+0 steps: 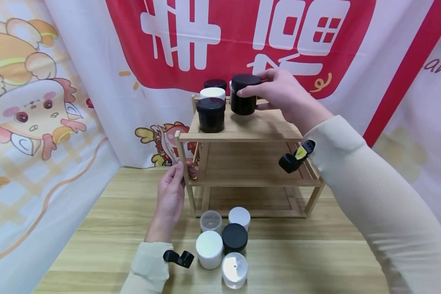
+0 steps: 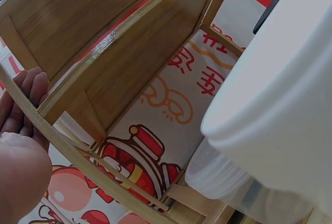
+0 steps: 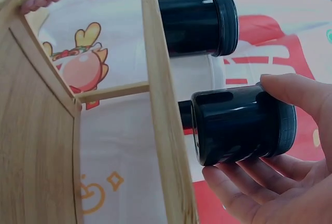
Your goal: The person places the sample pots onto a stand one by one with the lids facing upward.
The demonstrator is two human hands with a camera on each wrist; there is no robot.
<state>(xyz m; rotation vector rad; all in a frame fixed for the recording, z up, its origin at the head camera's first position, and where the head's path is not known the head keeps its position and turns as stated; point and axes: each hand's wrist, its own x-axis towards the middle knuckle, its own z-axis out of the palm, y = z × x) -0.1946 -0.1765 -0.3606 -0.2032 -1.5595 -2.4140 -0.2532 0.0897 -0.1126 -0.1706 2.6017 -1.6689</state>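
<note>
My right hand [image 1: 284, 94] holds a black lidded jar [image 1: 243, 100] upright just above the top board of a wooden three-tier shelf [image 1: 272, 126]; thumb and fingers span its sides. In the right wrist view the thumb lies near the lid of this jar [image 3: 236, 128]. On the top board's left side stand a black jar [image 1: 211, 118], a white-lidded jar [image 1: 212, 93] and another black jar [image 1: 217, 83] in a row. Part of a white jar shows behind the held one. My left hand [image 1: 170, 192] grips the shelf's left front post at middle-tier height.
In front of the shelf several jars stand on the wooden table [image 1: 95, 245]: white-lidded ones [image 1: 209, 245], a black-lidded one [image 1: 234, 237] and clear ones [image 1: 234, 267]. A printed cloth [image 1: 161, 106] hangs close behind the shelf.
</note>
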